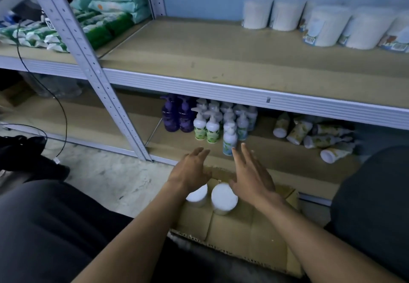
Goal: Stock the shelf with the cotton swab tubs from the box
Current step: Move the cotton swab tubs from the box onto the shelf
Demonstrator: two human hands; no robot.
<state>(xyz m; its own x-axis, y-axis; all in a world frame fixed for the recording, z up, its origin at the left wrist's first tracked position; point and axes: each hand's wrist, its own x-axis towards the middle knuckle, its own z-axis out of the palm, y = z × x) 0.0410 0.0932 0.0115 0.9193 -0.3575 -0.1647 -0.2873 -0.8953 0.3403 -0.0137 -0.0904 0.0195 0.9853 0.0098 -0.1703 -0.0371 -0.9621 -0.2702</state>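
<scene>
A brown cardboard box (234, 229) lies on the floor between my knees. Two white cotton swab tubs stand in it: one (224, 201) shows fully, the other (198, 195) is partly covered by my left hand (191, 171). Both hands hover over the box with fingers spread and hold nothing; my right hand (252, 176) is just right of the fully visible tub. Several cotton swab tubs (325, 26) stand in rows at the right end of the upper shelf (199, 50).
Pump bottles (210, 121) stand on the lower shelf right behind the box, with fallen tubes (314, 136) to their right. Packs of wipes (106, 13) fill the left bay. A perforated metal upright (88, 61) slants down to the floor. A black cable (64, 119) hangs at left.
</scene>
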